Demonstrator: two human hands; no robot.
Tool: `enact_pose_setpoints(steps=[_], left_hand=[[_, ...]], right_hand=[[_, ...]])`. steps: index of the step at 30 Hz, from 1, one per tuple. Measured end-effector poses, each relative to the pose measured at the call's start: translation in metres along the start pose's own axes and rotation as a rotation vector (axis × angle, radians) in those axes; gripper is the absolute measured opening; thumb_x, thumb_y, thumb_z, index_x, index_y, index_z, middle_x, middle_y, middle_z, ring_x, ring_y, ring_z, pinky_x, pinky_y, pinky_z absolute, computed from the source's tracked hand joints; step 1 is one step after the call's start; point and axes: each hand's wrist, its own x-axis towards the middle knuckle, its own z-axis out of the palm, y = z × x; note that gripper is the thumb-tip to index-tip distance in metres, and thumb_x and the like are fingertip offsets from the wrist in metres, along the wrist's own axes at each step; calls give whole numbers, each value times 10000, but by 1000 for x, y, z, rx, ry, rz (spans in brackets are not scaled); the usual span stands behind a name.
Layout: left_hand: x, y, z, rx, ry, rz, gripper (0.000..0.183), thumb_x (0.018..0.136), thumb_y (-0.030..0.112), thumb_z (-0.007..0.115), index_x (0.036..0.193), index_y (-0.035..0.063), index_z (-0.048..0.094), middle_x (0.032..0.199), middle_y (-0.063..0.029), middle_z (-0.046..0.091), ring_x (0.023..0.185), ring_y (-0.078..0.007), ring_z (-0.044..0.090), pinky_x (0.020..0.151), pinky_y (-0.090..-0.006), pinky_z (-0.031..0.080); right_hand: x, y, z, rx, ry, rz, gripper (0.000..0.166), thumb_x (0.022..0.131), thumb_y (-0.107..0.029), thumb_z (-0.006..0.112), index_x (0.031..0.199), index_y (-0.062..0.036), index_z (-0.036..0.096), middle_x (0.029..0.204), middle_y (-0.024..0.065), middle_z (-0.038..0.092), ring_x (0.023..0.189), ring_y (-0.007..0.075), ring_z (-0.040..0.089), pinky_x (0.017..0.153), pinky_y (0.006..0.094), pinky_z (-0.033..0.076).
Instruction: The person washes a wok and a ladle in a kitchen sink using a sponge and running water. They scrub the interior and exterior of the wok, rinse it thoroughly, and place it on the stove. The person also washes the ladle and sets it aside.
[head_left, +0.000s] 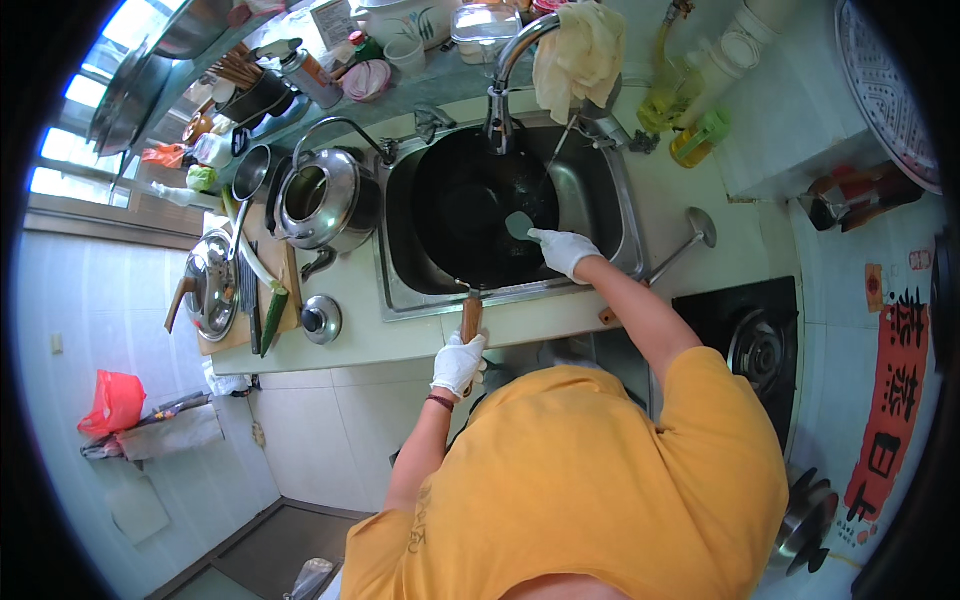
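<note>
A black wok (480, 195) rests in the stainless steel sink (600, 202), its wooden handle (471, 319) reaching over the front rim towards me. My left hand (459, 366), in a white glove, is closed around the end of that handle. Over the right part of the wok, my right hand (566, 253), gloved too, holds a flat grey-green scrubbing pad (519, 226) against the inner surface. The wok's inside looks wet. Above the sink's back edge rises a chrome gooseneck faucet (499, 112), with a pale yellow cloth (581, 60) draped near its tip.
Left of the sink stand a steel kettle (334, 199) and a pot lid (322, 319). A cutting board (289, 322) carries a knife (249, 292), a cucumber (275, 319) and a scallion (255, 262). To the right lie a ladle (686, 244) and a gas stove (757, 352).
</note>
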Motion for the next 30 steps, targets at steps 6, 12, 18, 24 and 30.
enact_pose_setpoints(steps=[6, 12, 18, 24, 30], left_hand=[[10, -31, -21, 557, 385, 186, 523, 928, 529, 593, 1183, 73, 620, 892, -257, 711, 856, -463, 683, 757, -528, 543], [12, -57, -31, 767, 663, 358, 410, 946, 497, 596, 1014, 95, 629, 746, -203, 697, 685, -423, 687, 621, -529, 549], [7, -51, -37, 752, 694, 336, 294, 976, 389, 577, 1028, 100, 579, 807, -170, 707, 720, -399, 695, 615, -518, 546], [2, -73, -24, 717, 842, 446, 164, 928, 173, 582, 1073, 97, 581, 916, -165, 691, 774, -376, 692, 626, -486, 548], [-2, -58, -24, 775, 809, 422, 359, 828, 83, 598, 1187, 76, 607, 955, -151, 666, 779, -367, 679, 665, -472, 550]], right_hand=[[-62, -31, -41, 59, 276, -92, 455, 1011, -226, 485, 1458, -307, 514, 1017, 154, 714, 829, 362, 690, 745, 450, 537], [-84, -48, -31, 491, 813, -368, 459, 1016, -233, 522, 1463, -338, 513, 996, 208, 694, 826, 390, 672, 705, 418, 523], [-45, 48, -9, 329, 511, 213, 457, 1014, -352, 427, 1420, -166, 525, 1211, 232, 664, 1138, 443, 613, 991, 521, 467], [-38, 104, -42, 447, 774, 466, 619, 919, -168, 500, 1509, -54, 350, 1188, 281, 659, 1087, 457, 635, 936, 514, 490], [11, 189, -36, 202, 1044, 400, 551, 876, -157, 608, 1344, 106, 485, 1062, 241, 694, 1005, 404, 657, 931, 436, 507]])
